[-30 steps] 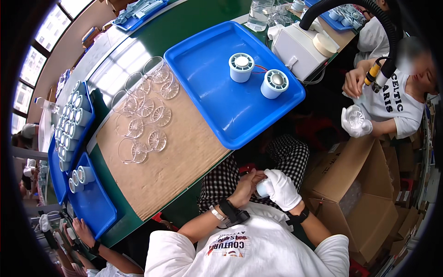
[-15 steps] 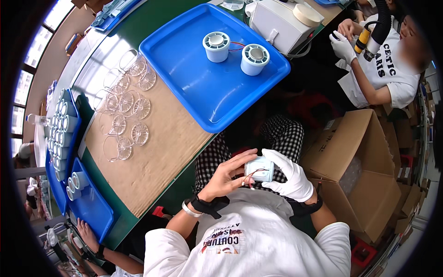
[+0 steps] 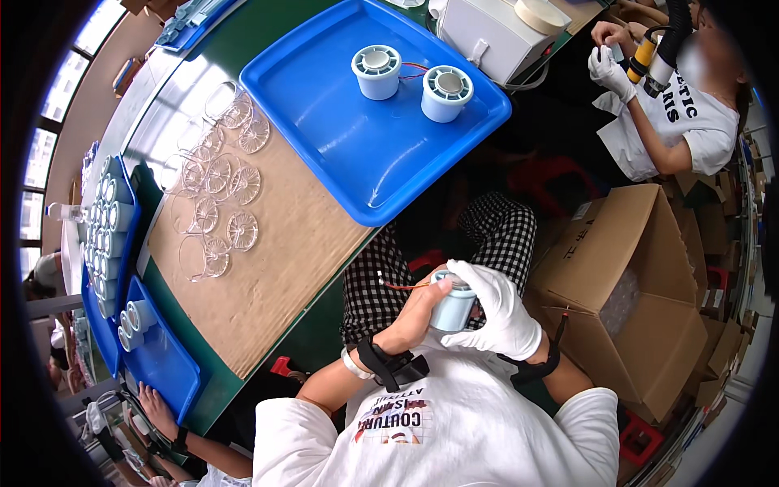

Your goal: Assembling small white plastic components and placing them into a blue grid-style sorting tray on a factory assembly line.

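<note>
Above my lap I hold a small light-blue cylindrical fan unit (image 3: pixel 453 313) with a silver disc on its upper end. Bare, my left hand (image 3: pixel 415 318) closes on its left side, the thumb laid on the top rim. My white-gloved right hand (image 3: pixel 501 315) grips it from the right, fingers over the top and lower side. A thin red wire lead (image 3: pixel 399 286) with a small white plug sticks out to the left. Two similar fan units, one on the left (image 3: pixel 376 73) and one on the right (image 3: pixel 447 93), stand vaned end up in a blue tray (image 3: pixel 324 154), wires between them.
Several clear plastic rings with spoked discs (image 3: pixel 219 174) lie on brown cardboard (image 3: pixel 276 268) at the left. Farther left, blue trays (image 3: pixel 174 381) hold light-blue cylinders (image 3: pixel 109 227). An open carton (image 3: pixel 596 268) stands at my right. Another person (image 3: pixel 657 122) works at the far right.
The fan unit has turned from lying on its side to upright, silver disc up, and sits slightly lower. Its wires now point left. My left thumb has moved onto its top.
</note>
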{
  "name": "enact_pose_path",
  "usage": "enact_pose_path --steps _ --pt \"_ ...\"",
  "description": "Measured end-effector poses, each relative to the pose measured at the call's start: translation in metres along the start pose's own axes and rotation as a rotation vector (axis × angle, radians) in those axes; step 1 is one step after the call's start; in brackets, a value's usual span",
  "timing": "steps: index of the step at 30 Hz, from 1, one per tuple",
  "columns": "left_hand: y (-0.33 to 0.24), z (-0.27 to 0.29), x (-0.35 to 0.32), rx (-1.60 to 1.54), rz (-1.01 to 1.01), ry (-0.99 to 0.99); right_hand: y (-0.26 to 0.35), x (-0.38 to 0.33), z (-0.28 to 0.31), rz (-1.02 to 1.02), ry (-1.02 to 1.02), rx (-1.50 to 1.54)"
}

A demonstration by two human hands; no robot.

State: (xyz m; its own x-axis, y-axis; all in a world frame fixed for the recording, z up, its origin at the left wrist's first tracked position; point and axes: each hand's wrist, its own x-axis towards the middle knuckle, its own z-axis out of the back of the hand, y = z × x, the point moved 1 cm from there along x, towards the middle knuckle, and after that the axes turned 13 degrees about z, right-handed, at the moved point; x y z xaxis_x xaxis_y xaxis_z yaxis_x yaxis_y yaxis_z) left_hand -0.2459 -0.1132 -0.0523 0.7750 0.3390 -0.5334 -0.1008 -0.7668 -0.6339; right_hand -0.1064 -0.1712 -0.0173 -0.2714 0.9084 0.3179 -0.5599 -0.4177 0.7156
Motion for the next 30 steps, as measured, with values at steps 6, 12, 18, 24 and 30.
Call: enact_pose_path --steps 6,12,18,24,30 --pt "-0.003 -0.012 0.002 -0.383 0.16 -0.066 -0.01 0.007 -0.006 0.067 -0.126 -0.141" --pt "-0.008 -0.015 -0.018 -0.431 0.163 -0.012 -0.005 0.017 -0.001 0.16 -0.095 0.018" --pt "-0.093 0.02 -0.081 0.224 0.039 0.066 0.01 0.057 0.035 0.268 0.05 0.277" --pt "-0.259 0.029 -0.114 0.824 -0.379 -0.517 -0.016 0.099 0.09 0.274 0.069 -0.166" --pt "-0.36 0.121 -0.046 1.103 -0.423 -0.959 -0.025 0.124 0.099 0.316 0.125 -0.306"
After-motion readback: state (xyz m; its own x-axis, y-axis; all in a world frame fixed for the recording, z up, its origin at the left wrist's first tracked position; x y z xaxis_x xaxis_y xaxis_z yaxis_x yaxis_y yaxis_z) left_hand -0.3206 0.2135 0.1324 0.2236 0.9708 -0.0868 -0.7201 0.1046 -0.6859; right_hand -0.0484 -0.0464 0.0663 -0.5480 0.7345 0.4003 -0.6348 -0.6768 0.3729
